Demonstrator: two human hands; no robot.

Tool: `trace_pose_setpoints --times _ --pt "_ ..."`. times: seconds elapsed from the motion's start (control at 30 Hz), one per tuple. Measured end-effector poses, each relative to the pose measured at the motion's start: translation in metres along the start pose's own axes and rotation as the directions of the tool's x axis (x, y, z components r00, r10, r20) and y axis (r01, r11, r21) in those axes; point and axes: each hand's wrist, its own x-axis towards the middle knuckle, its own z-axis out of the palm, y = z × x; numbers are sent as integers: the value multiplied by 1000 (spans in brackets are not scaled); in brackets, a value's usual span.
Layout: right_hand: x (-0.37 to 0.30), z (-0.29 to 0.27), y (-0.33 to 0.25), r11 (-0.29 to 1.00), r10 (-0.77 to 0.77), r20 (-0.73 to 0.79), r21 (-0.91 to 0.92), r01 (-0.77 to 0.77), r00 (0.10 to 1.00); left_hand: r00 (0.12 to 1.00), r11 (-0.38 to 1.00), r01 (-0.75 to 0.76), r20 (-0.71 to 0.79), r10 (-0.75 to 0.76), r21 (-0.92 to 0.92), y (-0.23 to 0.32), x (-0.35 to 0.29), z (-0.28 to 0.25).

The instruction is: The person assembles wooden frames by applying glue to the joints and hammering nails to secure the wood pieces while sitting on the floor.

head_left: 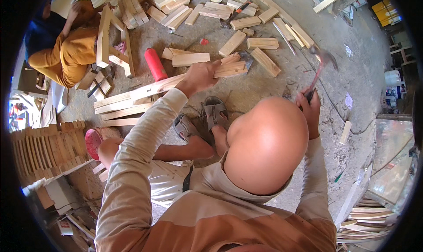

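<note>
grey concrete floor [359, 49] speckled with debris (scuffed and uneven in tone), bright daylit opening [19, 113] past its left edge, yellow box [384, 12] by its far right corner, white bucket [393, 79] and large pale panel [392, 148] along its right edge

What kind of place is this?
Probably a small woodworking shop: cut wood blocks lie scattered over the floor, an open wooden frame stands at upper left, and the person's right hand grips a claw hammer.
</note>
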Motion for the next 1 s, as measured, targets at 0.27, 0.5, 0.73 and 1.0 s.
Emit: trace_pose_setpoints --times 0.27,0.5,0.73,1.0 --pt "18 5 -30 978 206 384 -95 -184 900 980 992 38 190 -60 118 -7 9 25" --pt "79 40 -26 857 194 524 -503 117 830 985 980 -49 170 16 192 -15 35 19" --pt "154 43 4 649 318 646 -682 337 694 978 978 -105 195 69 179 -9 56 18" --pt "187 52 -15 468 538 617 -785 406 574 973 971 -71 229 17 227 -6 66 5"
